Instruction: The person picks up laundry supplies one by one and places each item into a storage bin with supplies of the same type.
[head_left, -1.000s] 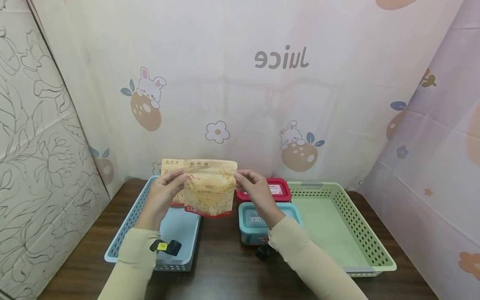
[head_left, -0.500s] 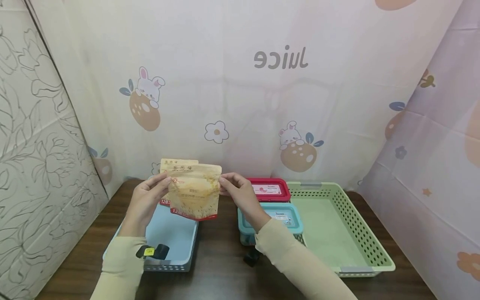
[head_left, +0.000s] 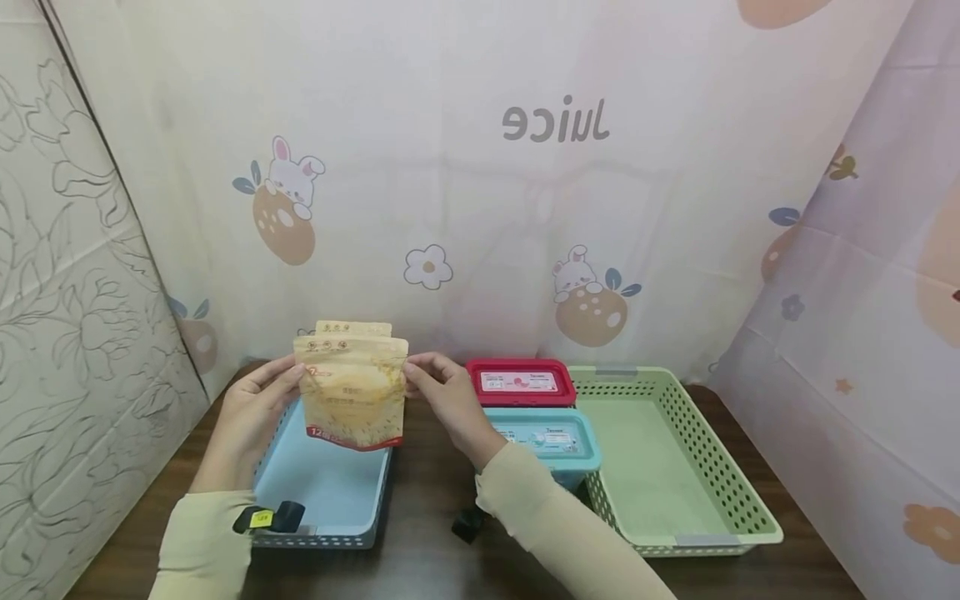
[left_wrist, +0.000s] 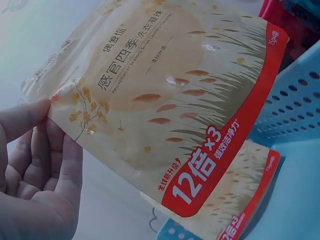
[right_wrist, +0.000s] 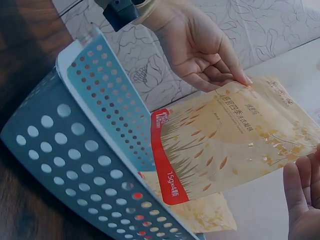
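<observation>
A cream laundry capsule pouch (head_left: 354, 400) with a red lower band hangs upright above the blue basket (head_left: 337, 492). My left hand (head_left: 251, 408) pinches its left upper edge between thumb and fingers, as the left wrist view confirms. On the opposite edge my right hand (head_left: 453, 404) pinches it at about the same height; only part of that right hand (right_wrist: 304, 195) enters the right wrist view. Behind the held pouch, a second matching pouch (head_left: 352, 327) leans in the back of the basket, mostly covered in the head view. Its red-banded lower part (left_wrist: 245, 187) shows in the left wrist view.
Right of centre, a red-lidded box (head_left: 521, 382) stands behind a teal-lidded box (head_left: 551, 442); my right forearm partly covers the teal one. A green perforated basket (head_left: 660, 467) lies farther right. A printed curtain (head_left: 480, 208) closes off the back of the dark wooden table (head_left: 420, 517).
Both hands have carried the pouch leftward and slightly down, from beside the second pouch to in front of it. More of the red and teal lids now shows.
</observation>
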